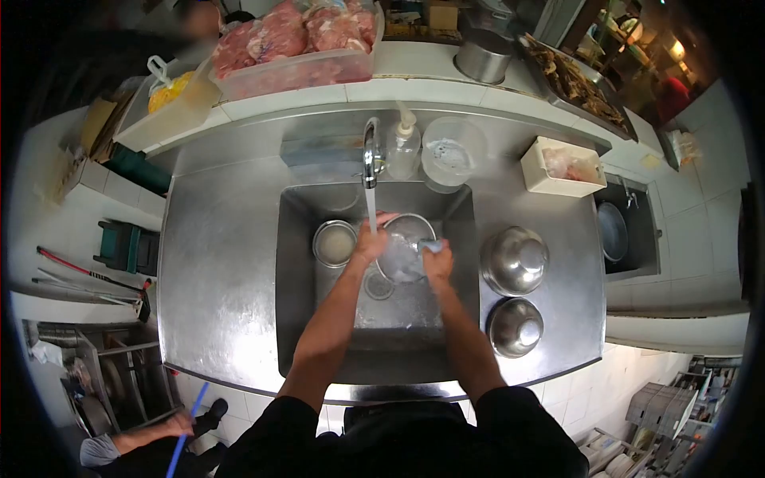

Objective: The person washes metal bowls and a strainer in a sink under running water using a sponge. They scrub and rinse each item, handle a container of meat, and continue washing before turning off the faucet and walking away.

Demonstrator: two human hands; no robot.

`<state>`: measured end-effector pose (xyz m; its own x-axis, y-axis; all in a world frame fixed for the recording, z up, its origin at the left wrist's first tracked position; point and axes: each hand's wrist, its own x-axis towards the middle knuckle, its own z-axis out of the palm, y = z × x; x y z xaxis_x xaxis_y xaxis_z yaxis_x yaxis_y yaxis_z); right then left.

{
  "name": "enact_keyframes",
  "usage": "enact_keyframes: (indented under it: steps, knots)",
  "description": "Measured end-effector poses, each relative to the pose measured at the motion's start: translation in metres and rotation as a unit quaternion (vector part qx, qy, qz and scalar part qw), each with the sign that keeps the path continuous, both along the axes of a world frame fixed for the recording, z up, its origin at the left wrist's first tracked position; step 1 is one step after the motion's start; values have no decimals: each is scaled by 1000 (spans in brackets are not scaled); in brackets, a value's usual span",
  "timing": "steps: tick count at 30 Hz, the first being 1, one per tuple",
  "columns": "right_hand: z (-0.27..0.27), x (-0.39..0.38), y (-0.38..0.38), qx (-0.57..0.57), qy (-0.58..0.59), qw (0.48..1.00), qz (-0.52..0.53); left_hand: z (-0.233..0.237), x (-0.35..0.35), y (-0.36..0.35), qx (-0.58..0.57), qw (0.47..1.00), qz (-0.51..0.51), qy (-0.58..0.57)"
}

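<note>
Over the sink (374, 342), my left hand (371, 240) grips the left rim of a round metal bowl (402, 253). Its fingers are partly hidden behind the rim. Water from the tap (370, 155) runs down beside that hand. My right hand (437, 263) is closed around a pale blue-grey sponge (431, 245) at the bowl's right side. The bowl looks wet inside, with its opening facing up. A smaller metal bowl (335, 244) with cloudy liquid stands in the sink to the left. The drain (378, 285) shows below the held bowl.
Two shiny metal bowls (515, 261) lie upside down on the right counter. A soap pump bottle (404, 147) and a clear tub (454, 153) stand behind the sink. Bagged meat fills a tub (299, 78) on the ledge. Another person's hand (177, 424) holds a blue pole at lower left.
</note>
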<state>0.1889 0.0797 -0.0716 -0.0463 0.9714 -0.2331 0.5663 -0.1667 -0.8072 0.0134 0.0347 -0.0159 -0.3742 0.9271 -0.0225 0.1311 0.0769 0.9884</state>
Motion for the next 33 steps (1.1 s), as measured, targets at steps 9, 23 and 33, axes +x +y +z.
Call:
enact_keyframes:
  steps: [9,23,33]
  knots:
    - [29,-2,-34,-304,333,837,-310,-6,37,-5,7,988,80,-130]
    - [-7,27,-26,-503,390,771,13,76,18,22,30,758,-415,502]
    - [6,34,53,-506,148,847,65,55,12,-48,-103,871,-414,243]
